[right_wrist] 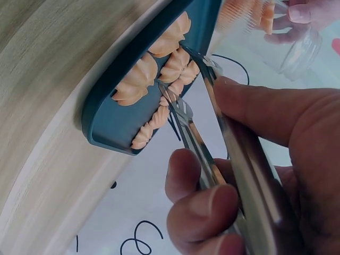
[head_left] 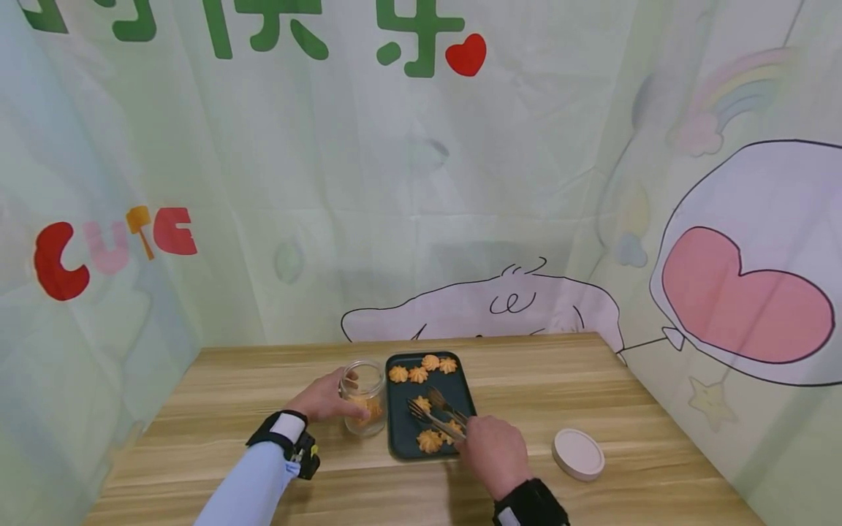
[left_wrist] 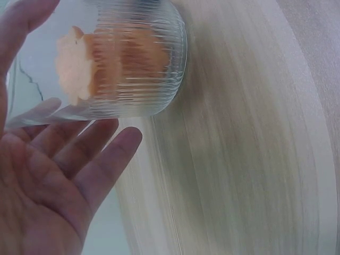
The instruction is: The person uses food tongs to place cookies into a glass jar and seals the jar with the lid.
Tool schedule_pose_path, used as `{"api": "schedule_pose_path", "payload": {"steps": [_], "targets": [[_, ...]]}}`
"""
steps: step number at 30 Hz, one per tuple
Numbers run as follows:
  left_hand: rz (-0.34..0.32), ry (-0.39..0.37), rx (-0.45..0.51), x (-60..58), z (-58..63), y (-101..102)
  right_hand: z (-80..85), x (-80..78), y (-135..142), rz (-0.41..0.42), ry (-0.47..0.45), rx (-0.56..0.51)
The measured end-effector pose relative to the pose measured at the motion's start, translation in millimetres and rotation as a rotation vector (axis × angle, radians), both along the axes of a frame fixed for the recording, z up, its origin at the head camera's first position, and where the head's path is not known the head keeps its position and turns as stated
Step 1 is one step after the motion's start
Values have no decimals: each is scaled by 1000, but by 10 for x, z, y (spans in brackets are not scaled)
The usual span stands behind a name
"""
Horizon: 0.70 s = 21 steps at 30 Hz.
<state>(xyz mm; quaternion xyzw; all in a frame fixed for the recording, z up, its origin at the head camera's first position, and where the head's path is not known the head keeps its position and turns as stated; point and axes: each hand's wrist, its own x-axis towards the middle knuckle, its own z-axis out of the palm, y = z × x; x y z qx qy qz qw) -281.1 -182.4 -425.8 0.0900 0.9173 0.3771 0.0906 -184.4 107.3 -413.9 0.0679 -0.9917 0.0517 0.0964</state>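
My left hand (head_left: 324, 398) holds a clear glass jar (head_left: 365, 372) upright on the table, thumb on the near side and fingers round the far side. Ribbed glass covers its lower part, and orange-brown cookies (left_wrist: 77, 66) lie inside. In my right hand (head_left: 496, 454) is a pair of metal tongs (right_wrist: 241, 159), gripped between thumb and fingers. Their fork-like tips stand apart over a dark teal tray (head_left: 403, 420), close to a swirled cookie (right_wrist: 178, 65). Several more piped cookies (head_left: 430, 440) lie on the tray, in a far group and a near group.
A round white lid (head_left: 579, 454) lies on the wooden table (head_left: 526, 387), right of my right hand. The tray stands directly right of the jar. Behind the table hangs a printed cloth backdrop (head_left: 368, 219), which also runs along both sides.
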Motion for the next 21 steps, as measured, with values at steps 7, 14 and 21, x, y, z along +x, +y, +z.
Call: {"api": "schedule_pose_path", "payload": {"steps": [7, 14, 21], "targets": [[5, 5, 0, -10, -8, -5, -28, -42, -29, -12, -19, -21], [16, -2, 11, -35, -44, -10, -62, -53, -36, 0, 16, -4], [21, -7, 3, -29, -45, -10, -50, -53, -36, 2, 8, -3]]}}
